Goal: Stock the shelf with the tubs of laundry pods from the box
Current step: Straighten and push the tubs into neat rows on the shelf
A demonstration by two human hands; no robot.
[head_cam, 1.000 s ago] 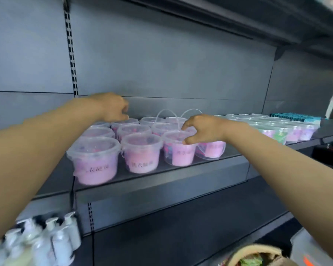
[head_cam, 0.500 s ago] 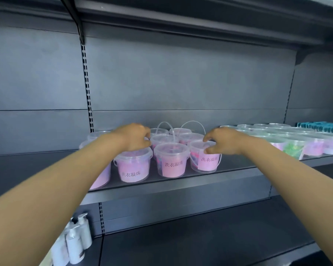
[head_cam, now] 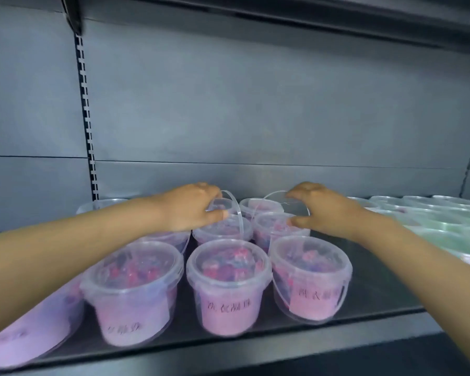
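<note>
Several clear tubs of pink laundry pods stand in rows on the dark metal shelf (head_cam: 369, 270). The front row holds three tubs (head_cam: 132, 291) (head_cam: 228, 286) (head_cam: 310, 278) with handwritten pink labels. My left hand (head_cam: 193, 207) curls around the rim of a tub (head_cam: 223, 230) further back, whose clear handle arcs upward. My right hand (head_cam: 320, 210) pinches the neighbouring tub (head_cam: 274, 226), thumb on its lid rim and fingers over its raised handle. One more tub (head_cam: 261, 206) stands behind, between my hands. The box is out of view.
A larger pink tub (head_cam: 25, 335) sits at the shelf's front left, partly under my left forearm. Several green-tinted tubs (head_cam: 445, 221) fill the shelf to the right. A slotted upright (head_cam: 86, 118) runs down the back panel, and an upper shelf (head_cam: 282, 12) overhangs.
Both hands have left the front tubs and reached back to the tubs with raised handles. The view has moved closer and higher over the shelf.
</note>
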